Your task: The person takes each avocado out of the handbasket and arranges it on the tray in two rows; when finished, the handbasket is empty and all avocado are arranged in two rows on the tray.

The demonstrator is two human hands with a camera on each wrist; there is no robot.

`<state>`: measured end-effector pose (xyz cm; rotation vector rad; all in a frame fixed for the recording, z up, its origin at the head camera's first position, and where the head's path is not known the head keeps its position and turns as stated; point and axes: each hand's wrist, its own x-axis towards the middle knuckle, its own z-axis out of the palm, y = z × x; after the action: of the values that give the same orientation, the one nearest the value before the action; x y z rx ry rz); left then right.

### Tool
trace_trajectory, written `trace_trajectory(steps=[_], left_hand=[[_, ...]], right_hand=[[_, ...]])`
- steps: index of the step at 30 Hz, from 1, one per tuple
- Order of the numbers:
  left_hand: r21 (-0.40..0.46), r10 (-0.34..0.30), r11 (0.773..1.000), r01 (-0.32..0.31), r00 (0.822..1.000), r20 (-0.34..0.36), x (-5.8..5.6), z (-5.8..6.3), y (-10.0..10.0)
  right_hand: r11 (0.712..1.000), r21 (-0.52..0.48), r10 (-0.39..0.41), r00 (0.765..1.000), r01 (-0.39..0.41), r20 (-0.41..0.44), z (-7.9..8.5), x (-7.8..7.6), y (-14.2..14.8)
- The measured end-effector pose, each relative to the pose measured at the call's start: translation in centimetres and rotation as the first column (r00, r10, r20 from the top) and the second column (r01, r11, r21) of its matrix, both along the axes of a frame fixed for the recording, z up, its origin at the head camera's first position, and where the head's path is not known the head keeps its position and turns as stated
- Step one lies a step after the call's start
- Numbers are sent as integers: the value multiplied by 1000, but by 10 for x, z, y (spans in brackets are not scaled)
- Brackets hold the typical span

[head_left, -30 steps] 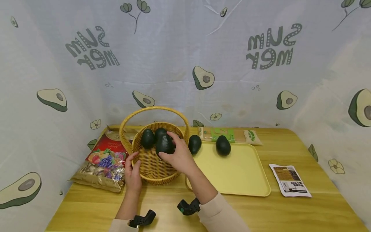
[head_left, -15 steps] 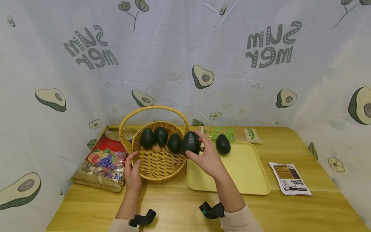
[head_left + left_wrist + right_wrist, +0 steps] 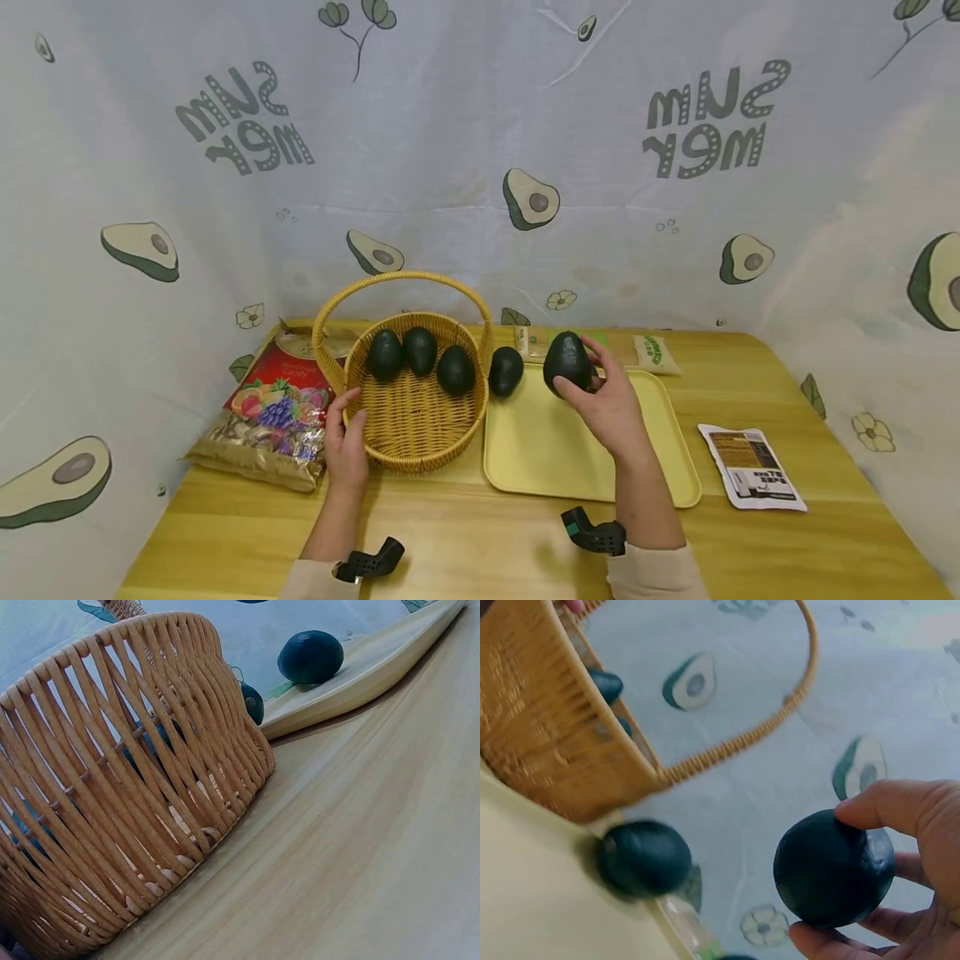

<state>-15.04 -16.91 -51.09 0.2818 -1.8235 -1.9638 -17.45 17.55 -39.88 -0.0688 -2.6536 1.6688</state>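
Observation:
My right hand [image 3: 611,408] holds a dark green avocado [image 3: 567,362] between thumb and fingers, above the back of a yellow tray [image 3: 555,450]. The right wrist view shows this round-ended avocado [image 3: 832,868] gripped from the side. Another avocado [image 3: 506,372] lies at the tray's back left corner. Inside a wicker basket [image 3: 416,454] sit three more avocados [image 3: 456,371] along the back and right. My left hand [image 3: 347,446] rests at the basket's left side, fingertips right at the rim. In the left wrist view, the basket wall [image 3: 142,772] fills the left half, and an avocado [image 3: 311,657] shows over the tray.
A red and gold bag of fruit candy [image 3: 277,400] lies left of the basket. Behind the tray is a long flat packet [image 3: 656,354]. A small white and brown pouch [image 3: 750,468] lies to the right on the wooden table [image 3: 480,542]. Printed cloth [image 3: 450,125] stands behind.
My right hand has carried the avocado from over the basket rightward to above the tray's back. It now covers where a tray avocado showed. My left hand has stayed at the basket.

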Motion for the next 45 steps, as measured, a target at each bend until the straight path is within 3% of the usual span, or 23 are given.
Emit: trace_trajectory(steps=[10,17,21,30,45], left_hand=[[13,-3,1000,3,1000,14,7,-3,-2],[-1,3,1000,-3,1000,5,5,-3,0],[-3,10,1000,-10,1000,9,5,-2,0],[-7,14,1000,-14,1000,6,4,-2,1],[-16,12,1000,-12,1000,-2,2,0,3]], right_hand=[[975,101,-195,979,200,-57,-15,-2,52],[952,81,-295,956,294,-6,-25,0,80],[944,96,-319,948,317,10,-34,-4,90],[904,228,-367,930,361,-19,-59,-8,102],[885,246,-401,915,396,-32,-66,-13,102]])
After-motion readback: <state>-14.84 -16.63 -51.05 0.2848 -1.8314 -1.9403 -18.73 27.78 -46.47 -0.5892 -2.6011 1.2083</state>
